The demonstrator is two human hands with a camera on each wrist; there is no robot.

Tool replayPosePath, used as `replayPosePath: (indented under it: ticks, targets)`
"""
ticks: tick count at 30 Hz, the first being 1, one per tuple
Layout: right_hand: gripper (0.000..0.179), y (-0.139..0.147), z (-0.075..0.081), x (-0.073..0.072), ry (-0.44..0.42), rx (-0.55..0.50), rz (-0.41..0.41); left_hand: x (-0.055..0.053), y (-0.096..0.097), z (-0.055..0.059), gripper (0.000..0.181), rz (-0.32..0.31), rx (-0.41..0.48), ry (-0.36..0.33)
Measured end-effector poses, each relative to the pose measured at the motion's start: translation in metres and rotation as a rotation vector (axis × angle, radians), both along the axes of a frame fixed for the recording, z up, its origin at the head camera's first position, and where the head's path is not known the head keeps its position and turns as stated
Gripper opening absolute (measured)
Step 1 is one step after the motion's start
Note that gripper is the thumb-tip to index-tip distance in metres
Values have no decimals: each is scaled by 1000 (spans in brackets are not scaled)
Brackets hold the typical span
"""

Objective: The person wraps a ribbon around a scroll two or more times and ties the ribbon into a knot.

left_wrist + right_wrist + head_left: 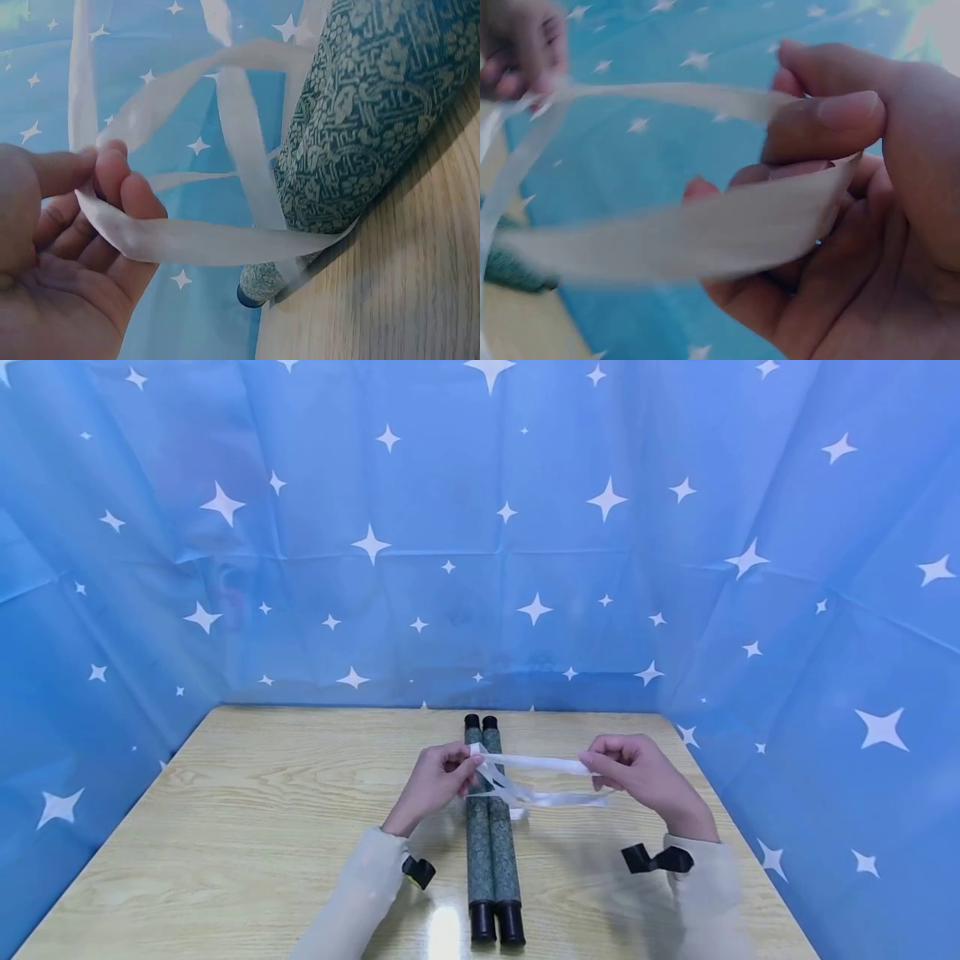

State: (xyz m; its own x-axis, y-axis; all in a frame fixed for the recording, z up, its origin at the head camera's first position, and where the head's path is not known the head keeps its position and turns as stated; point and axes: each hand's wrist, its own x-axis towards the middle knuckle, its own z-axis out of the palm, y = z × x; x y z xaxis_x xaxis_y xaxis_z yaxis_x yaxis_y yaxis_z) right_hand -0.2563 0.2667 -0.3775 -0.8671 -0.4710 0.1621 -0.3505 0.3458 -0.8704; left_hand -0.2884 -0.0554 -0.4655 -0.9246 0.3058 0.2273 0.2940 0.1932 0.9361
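Two slim rolls side by side, like a scroll point(478, 852) rolled from both ends, lie lengthwise on the table. They have green patterned cloth point(382, 112) and black end caps point(483, 925). A white ribbon point(540, 763) crosses them near their upper half and stands up in loops. My left hand point(442, 774), just left of the rolls, pinches the ribbon between thumb and fingertips. To the right of the rolls, my right hand point(637, 777) pinches another stretch of ribbon, drawn nearly straight between both hands. In the right wrist view a ribbon length point(697, 229) trails across the curled fingers.
The wooden table point(262, 827) carries the rolls near its middle. A blue curtain with white stars point(450, 468) encloses the back and both sides. Black straps point(658, 859) with small devices sit at both wrists, over light sleeves point(360, 885).
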Motion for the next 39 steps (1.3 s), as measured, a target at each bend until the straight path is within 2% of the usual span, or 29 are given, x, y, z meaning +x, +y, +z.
replayPosePath:
  ticks: [3,6,9,12,15,19,24,27,30,35,39]
  targets:
    - [18,4,17,17,58,-5,125,-2,0,-2,22,45,15,-8]
    - [19,-1,32,36,90,15,331,-3,0,-2,21,74,39,-18]
    - [26,-15,42,51,88,95,509,-3,0,-2,21,91,70,-28]
    - [27,-31,46,60,123,215,569,-3,-1,-1,21,99,98,-35]
    - [26,-41,42,58,144,309,530,-3,0,-1,21,105,127,-44]
    - [23,-44,29,42,85,376,371,-3,2,0,19,108,146,-55]
    - [27,-51,-2,11,66,375,98,-3,3,-1,18,97,137,-57]
    - [33,-60,-24,-5,51,315,-4,-2,4,-2,18,93,124,-53]
    - [41,-71,-44,-17,-4,237,-44,-2,4,-1,17,86,112,-51]
    - [52,-88,-71,-29,-93,152,-33,0,4,1,15,49,86,-49]
    - [42,-99,-85,-31,-126,132,4,2,3,2,14,-2,63,-39]
